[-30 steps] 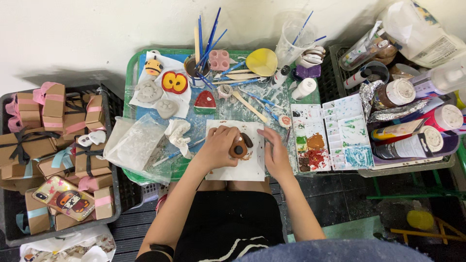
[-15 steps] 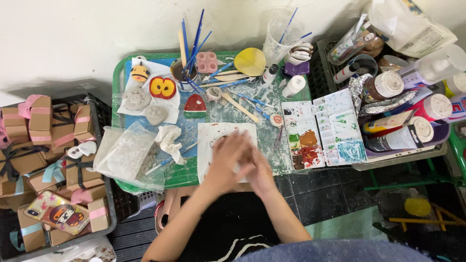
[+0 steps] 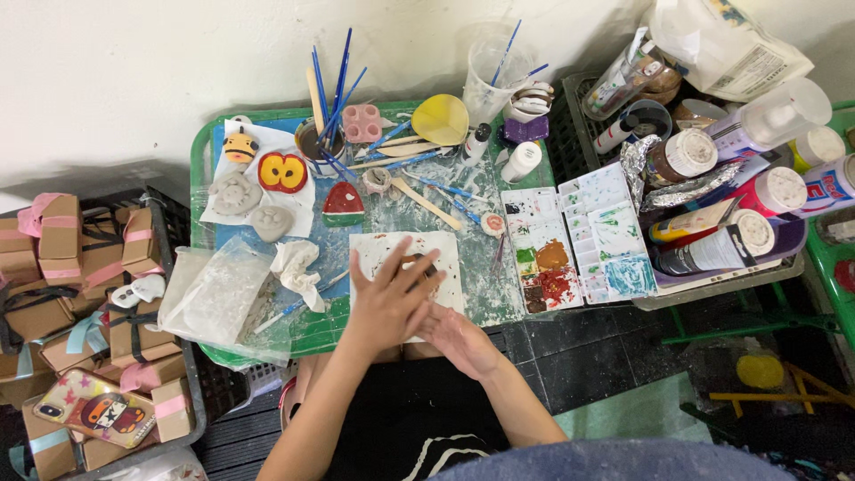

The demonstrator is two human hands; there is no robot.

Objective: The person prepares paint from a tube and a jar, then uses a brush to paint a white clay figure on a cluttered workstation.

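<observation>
A second ago your fingers were closed around the small brown-painted clay piece (image 3: 415, 264) on the white square sheet (image 3: 450, 267); now both have let go. Your left hand (image 3: 389, 303) lies spread, fingers splayed and holding nothing, over the piece, which shows only between the fingers. Your right hand (image 3: 459, 337) has drawn back toward your lap, palm turned up and loosely open, touching the left at its heel. I judge the handling paused rather than finished. The piece is rounded, dark brown, mostly hidden. It rests on the sheet at the near edge of the green paint-smeared tray worktop (image 3: 203, 178), left of the white paint palette (image 3: 541, 263).
</observation>
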